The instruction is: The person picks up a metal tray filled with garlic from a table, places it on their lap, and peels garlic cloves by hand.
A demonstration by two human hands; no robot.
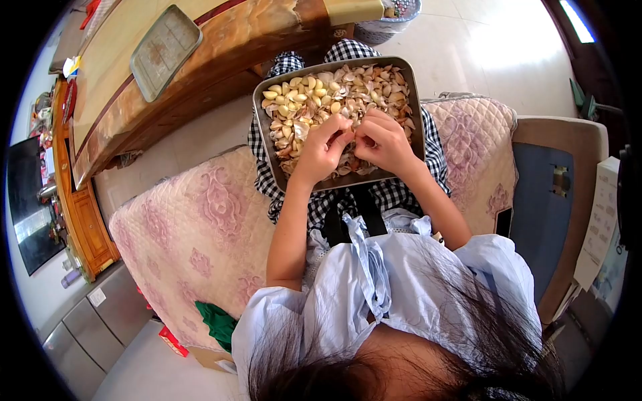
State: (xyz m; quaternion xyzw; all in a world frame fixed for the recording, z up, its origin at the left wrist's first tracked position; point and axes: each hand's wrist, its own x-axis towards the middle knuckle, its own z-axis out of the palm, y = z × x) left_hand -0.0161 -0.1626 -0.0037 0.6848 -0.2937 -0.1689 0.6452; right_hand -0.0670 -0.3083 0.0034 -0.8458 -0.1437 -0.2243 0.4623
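A metal tray (259, 107) rests on my lap over black-and-white checked cloth. Peeled, pale yellow garlic cloves (292, 93) lie in its upper left part. Unpeeled garlic cloves (384, 90) and loose papery skins fill the right side and the front. My left hand (326, 147) and my right hand (384, 142) meet fingertip to fingertip above the tray's front half. Both have thumb and fingers pinched together. Whatever is between the fingertips is too small and too covered to make out, though garlic lies right beneath.
A long stone-edged table (221, 43) stands ahead to the left, with an empty grey tray (166, 52) on it. A bin (388, 28) is on the floor beyond my knees. I sit on a quilted cover (194, 220); a phone (503, 222) lies at its right edge.
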